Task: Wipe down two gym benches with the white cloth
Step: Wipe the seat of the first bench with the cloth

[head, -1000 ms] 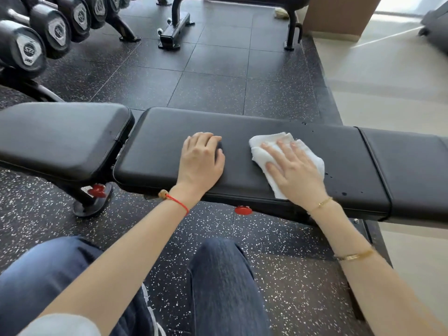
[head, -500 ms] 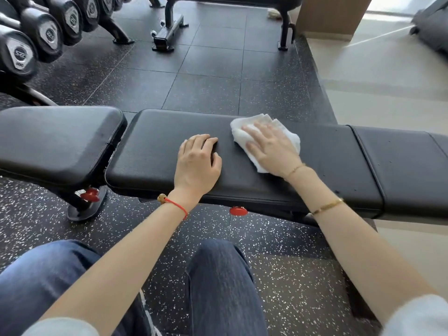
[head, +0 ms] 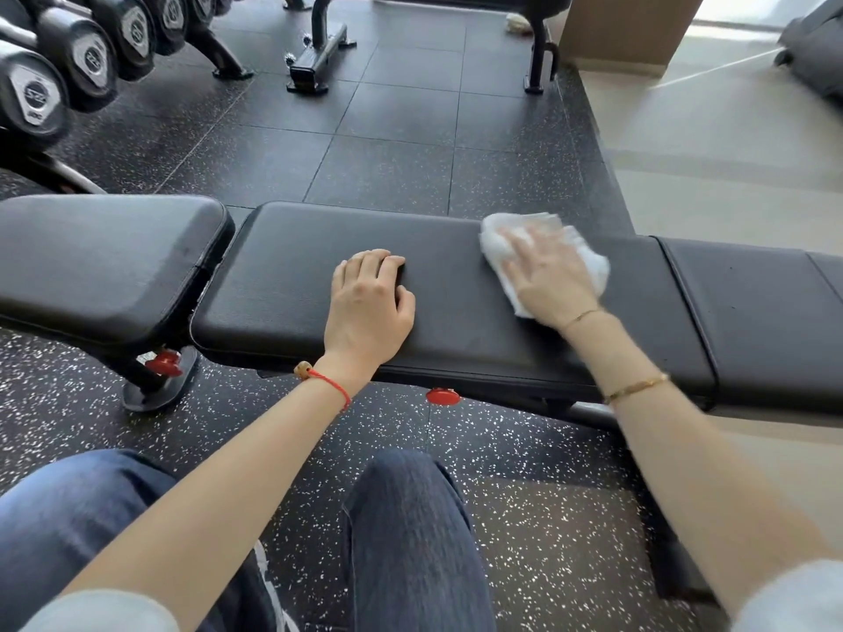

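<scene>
A black padded gym bench (head: 296,285) runs across the view in front of me. My left hand (head: 372,307) rests on its long middle pad, fingers a little bent and holding nothing. My right hand (head: 549,275) presses flat on the crumpled white cloth (head: 593,262) near the pad's far edge, towards the right end; hand and cloth are motion-blurred. A second black bench (head: 319,61) stands further back on the dark floor.
A rack of black dumbbells (head: 86,57) lines the upper left. Red adjustment knobs (head: 442,396) sit under the near bench. My knees in blue jeans (head: 410,531) are close below it. A pale floor (head: 730,143) begins on the right, with a small white rag (head: 517,22) far back.
My right hand slid the cloth from the pad's near side up to its far edge and then to the right. My left hand stayed in place.
</scene>
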